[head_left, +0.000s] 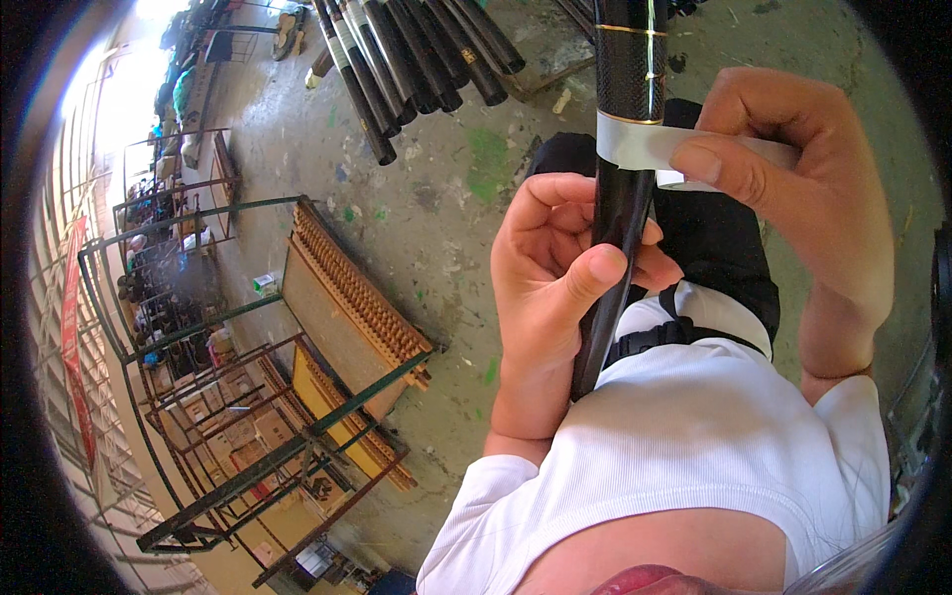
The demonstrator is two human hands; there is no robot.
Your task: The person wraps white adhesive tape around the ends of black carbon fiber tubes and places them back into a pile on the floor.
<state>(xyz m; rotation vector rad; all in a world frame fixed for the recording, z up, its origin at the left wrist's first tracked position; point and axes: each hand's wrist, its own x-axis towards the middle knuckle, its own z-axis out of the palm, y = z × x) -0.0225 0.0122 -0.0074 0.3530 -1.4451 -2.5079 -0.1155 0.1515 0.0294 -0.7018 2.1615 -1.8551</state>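
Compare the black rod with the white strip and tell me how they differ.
The black rod is glossy and dark with thin gold bands; the white strip is plain and pale. The black rod is long and thick, the white strip far shorter and thinner. The left hand holds the black rod; the right hand pinches the white strip. Both touch each other.

Found open floor [458, 278] left of the left hand [547, 283]; was blocked at its fingers by a black pole [622, 205], farther left by a rack [317, 426].
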